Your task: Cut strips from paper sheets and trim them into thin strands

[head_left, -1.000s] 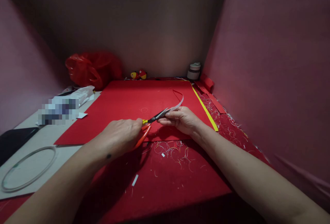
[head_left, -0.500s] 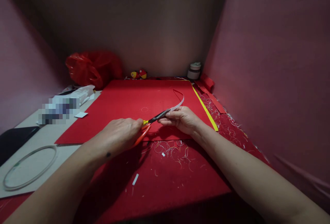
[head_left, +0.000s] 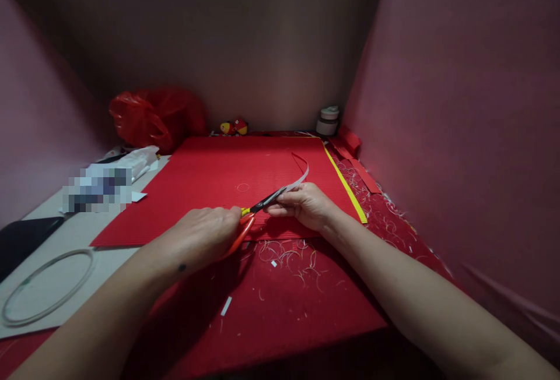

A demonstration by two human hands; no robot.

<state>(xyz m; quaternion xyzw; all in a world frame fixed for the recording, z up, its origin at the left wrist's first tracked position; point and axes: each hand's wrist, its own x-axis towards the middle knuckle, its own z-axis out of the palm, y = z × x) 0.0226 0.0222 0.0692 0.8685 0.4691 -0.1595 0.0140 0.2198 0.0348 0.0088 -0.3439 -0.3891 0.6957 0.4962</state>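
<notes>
My left hand [head_left: 213,228] is closed round the orange and yellow handles of a pair of scissors [head_left: 261,203]. Their dark blades point to the upper right and look nearly closed along a thin strip [head_left: 301,179], pale on one face and red on the other. Fingers of my right hand [head_left: 306,205] pinch that strip close to the blade tips. From there its free end curls up and back to the left. Both hands are over the near part of a large red corrugated sheet [head_left: 210,164]. Whether the blades touch the strip I cannot tell.
Thin curly offcuts [head_left: 301,257] and small white scraps [head_left: 226,306] litter the red cloth. A yellow strip [head_left: 345,185] lies along the sheet's right side. At the back are a red plastic bag [head_left: 153,118], small toys [head_left: 234,127] and a jar [head_left: 328,120]. A hoop [head_left: 48,287] lies at left.
The whole view has shifted slightly. Both hands keep nearly the same pose on the scissors and the strip; the blades look much the same.
</notes>
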